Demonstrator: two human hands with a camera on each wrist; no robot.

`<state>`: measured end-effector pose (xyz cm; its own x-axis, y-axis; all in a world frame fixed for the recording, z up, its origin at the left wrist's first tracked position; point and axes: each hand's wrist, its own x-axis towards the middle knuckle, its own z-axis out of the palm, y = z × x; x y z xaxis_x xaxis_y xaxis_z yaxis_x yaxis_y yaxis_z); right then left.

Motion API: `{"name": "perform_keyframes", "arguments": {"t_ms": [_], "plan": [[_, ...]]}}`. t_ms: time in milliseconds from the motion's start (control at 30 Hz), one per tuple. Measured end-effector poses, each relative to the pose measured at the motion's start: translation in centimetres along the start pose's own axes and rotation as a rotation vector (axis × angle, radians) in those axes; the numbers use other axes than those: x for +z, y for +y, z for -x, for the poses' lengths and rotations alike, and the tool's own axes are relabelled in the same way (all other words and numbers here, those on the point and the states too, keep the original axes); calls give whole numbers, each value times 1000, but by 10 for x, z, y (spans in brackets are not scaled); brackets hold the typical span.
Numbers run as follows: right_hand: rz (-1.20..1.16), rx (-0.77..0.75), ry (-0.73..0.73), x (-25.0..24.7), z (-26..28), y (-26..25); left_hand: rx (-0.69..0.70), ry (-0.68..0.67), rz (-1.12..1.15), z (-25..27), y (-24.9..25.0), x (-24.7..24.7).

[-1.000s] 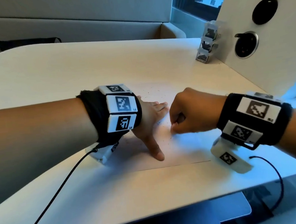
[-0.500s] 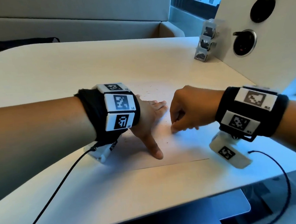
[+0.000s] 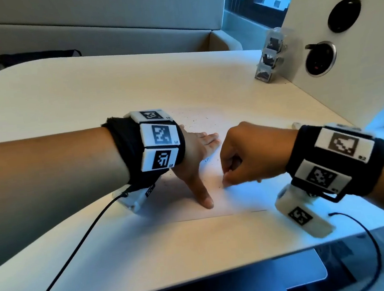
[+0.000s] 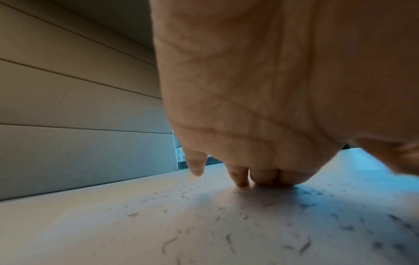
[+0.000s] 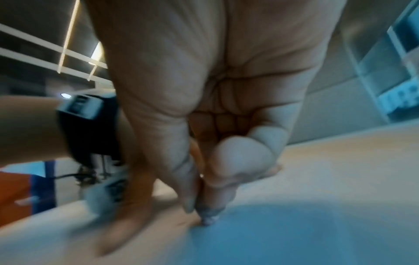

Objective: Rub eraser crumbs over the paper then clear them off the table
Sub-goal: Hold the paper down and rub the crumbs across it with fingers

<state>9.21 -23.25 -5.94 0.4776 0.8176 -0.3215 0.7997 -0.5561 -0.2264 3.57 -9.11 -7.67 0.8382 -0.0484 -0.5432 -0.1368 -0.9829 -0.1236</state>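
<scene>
The eraser (image 5: 209, 216) is a small pale nub pinched between the thumb and forefinger of my right hand (image 3: 246, 156), its tip touching the paper (image 3: 245, 198); the other fingers are curled in. I judge it rubbery and grippy, light, stiff enough to press on, and best held low near the tip, as it is now, so it will not bend or slip. The paper is a thin white sheet lying flat near the front edge of the table (image 3: 87, 96); it should slide or wrinkle easily, so my left hand (image 3: 196, 152) lies spread flat on it, fingers straight and thumb out, holding nothing. The eraser crumbs (image 4: 229, 238) are dark, thin curled slivers strewn over the sheet around and beyond the left hand; I expect them to be almost weightless, ready to roll or smear. The table is smooth, matte and pale. A stack of small clear boxes (image 3: 270, 55) stands well apart, beside a white panel (image 3: 366, 70) with round sockets.
</scene>
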Motion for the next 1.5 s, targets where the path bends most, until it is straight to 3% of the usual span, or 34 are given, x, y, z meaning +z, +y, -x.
{"name": "perform_keyframes", "arguments": {"t_ms": [100,233,400,500,567,700,833,1000,1200,1333,1500], "plan": [[-21,2,-57,-2,-2,1,6,5,-7,-1,-1,1],[-21,101,79,-10,-7,20,-3,-5,-17,3,3,-1],[-73,-7,-81,-4,8,7,18,-18,15,7,-2,1],[7,-4,153,-20,7,16,23,13,-4,11,-6,-2],[31,11,227,-26,5,21,27,65,-7,12,-6,-5],[105,0,167,-17,-2,19,59,117,-4,4,4,-8],[124,28,165,-8,-8,20,60,70,28,-6,13,-6],[61,-86,27,-2,1,4,25,25,81,-9,13,-5],[102,-14,166,-7,-8,12,45,69,52,0,16,-8],[-21,-106,-22,3,2,-7,72,53,171,1,16,-6],[37,18,152,-8,-12,13,61,57,35,-1,14,-6]]}}
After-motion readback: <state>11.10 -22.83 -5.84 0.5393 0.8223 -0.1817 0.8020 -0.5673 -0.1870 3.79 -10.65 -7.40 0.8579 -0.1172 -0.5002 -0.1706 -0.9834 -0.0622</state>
